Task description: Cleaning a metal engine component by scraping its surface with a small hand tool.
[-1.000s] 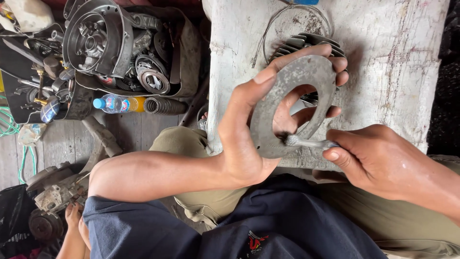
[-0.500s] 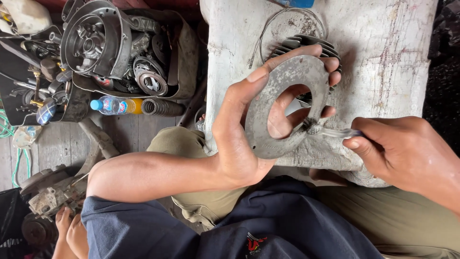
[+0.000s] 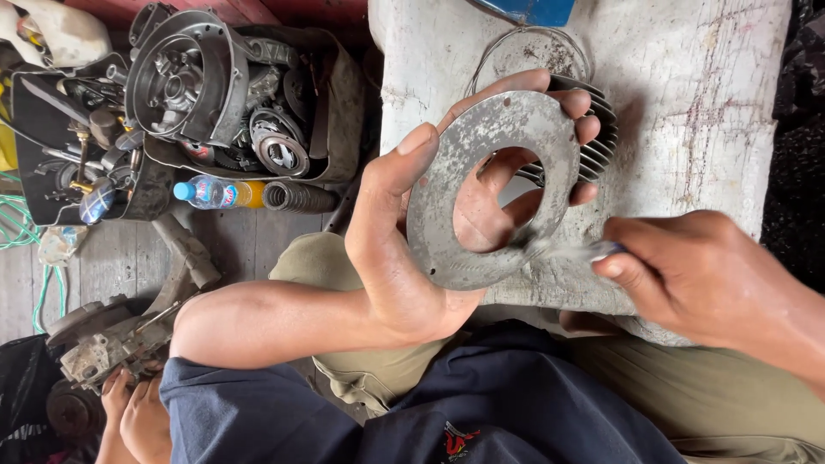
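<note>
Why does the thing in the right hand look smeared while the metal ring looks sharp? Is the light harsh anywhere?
In the head view, the thin tool in the right hand is motion-blurred, so its kind cannot be told; the flat metal ring in the left hand is crisp, scratches showing. The light is soft and even, shadows faint, the pale slab bright but not glaring.

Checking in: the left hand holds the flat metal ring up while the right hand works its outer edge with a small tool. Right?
Not quite. In the head view the left hand does hold the flat metal ring, but the small tool in the right hand meets the ring at the rim of its centre hole, not the outer edge.
</note>
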